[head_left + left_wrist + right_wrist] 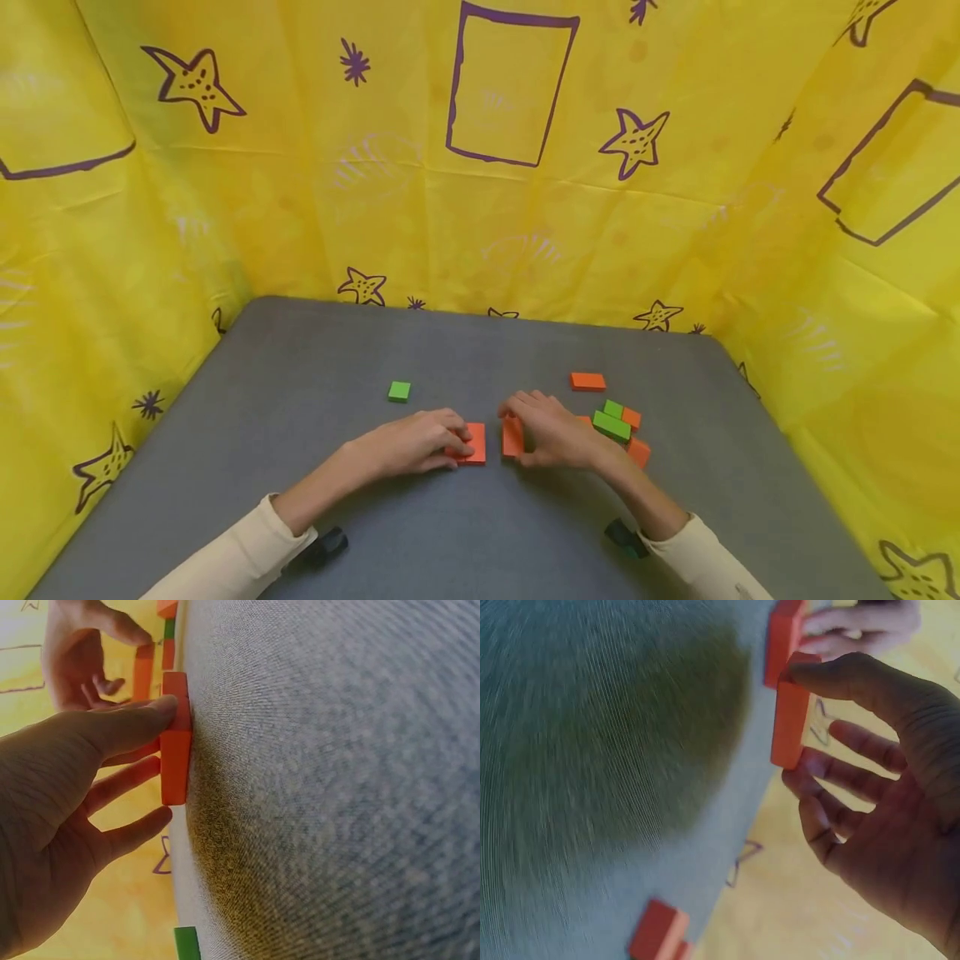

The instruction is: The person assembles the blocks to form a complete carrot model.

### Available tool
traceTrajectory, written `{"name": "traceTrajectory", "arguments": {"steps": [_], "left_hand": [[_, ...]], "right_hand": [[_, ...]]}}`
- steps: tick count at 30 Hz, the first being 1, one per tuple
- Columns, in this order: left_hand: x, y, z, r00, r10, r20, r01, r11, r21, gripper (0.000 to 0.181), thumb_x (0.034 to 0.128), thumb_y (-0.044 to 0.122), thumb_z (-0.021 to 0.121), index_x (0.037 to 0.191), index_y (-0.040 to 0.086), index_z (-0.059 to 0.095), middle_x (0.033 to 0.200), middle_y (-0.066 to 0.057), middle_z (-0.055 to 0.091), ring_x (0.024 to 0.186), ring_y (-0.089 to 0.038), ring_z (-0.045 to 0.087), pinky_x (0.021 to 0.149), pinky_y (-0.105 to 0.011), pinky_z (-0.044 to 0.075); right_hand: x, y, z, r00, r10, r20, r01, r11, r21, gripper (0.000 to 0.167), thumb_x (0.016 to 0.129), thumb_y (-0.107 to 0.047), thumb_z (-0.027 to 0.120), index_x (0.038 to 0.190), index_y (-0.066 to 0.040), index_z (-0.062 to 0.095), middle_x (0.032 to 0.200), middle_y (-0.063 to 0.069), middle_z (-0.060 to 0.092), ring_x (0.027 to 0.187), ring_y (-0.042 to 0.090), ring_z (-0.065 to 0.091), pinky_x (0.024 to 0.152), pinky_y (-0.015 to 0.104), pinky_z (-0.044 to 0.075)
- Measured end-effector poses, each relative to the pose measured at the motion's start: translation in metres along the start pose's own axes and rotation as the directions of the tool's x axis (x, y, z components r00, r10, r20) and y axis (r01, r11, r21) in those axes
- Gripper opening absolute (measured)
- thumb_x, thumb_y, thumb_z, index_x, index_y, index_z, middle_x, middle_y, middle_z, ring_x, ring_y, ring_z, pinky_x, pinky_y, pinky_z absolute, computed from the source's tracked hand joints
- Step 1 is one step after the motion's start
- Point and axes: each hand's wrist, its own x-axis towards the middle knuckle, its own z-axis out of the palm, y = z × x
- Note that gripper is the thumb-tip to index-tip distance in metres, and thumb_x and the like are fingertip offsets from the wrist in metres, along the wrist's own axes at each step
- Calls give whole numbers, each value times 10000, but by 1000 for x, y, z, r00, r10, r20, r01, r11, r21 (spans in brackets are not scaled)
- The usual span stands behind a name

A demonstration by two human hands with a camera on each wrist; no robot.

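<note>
Two hands, two grips: orange blocks held side by side

Nearest are two cream fabric sleeves [232,550], with two small dark devices [330,546] just beside the cuffs, over a grey, woven-textured table [465,533]. Beyond them two bare hands reach inward and face each other near the middle of the table.

The left hand [408,442] grips red-orange flat rectangular blocks [476,444], apparently two set edge to edge, lying on the table. Their faces are smooth and plain, and a seam shows between them. The thumb presses the near side by that seam; the other fingers reach over the top and behind, slightly spread.

The right hand [558,433] pinches one orange flat rectangular block [513,437] lengthwise between thumb and fingertips. It has crisp edges, seems raised just off the table, and is separated from the left hand's blocks by a narrow gap.

Right of that hand is a loose cluster: two green blocks [612,427] and three visible orange blocks [639,452], one partly hidden by the hand. Farther off lie one small green block [399,390] at left and one orange oblong block [587,382] at right. Behind everything hangs a yellow cloth curtain [300,208] with purple-outlined stars.
</note>
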Motion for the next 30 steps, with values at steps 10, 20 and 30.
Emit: {"name": "traceTrajectory", "arguments": {"steps": [10, 20, 30], "left_hand": [[0, -1, 1, 1000, 11, -4, -11, 999, -31, 274, 953, 256, 780, 1207, 155, 795, 1232, 7, 727, 1202, -153, 630, 1032, -313, 562], [0, -4, 1, 997, 54, -55, -57, 998, -40, 247, 930, 215, 803, 1165, 137, 805, 1167, 6, 739, 1145, -158, 645, 1000, -307, 566], [0, -5, 2, 997, 52, -50, -55, 997, -53, 254, 926, 232, 808, 1166, 149, 809, 1160, 16, 743, 1125, -145, 641, 996, -287, 565]], "right_hand": [[17, -6, 21, 997, -66, 34, 64, 996, 69, 622, 835, -216, 864, 1378, -103, 584, 1321, 65, 629, 1147, 247, 556, 1013, 484, 490], [25, -12, 26, 999, -34, 9, 33, 992, 120, 610, 848, -187, 838, 1379, -72, 561, 1309, 96, 682, 1185, 276, 594, 1067, 554, 477], [27, -13, 29, 1000, 2, 17, -4, 992, 126, 601, 817, -167, 810, 1361, -114, 561, 1301, 65, 659, 1175, 246, 567, 1065, 526, 471]]}}
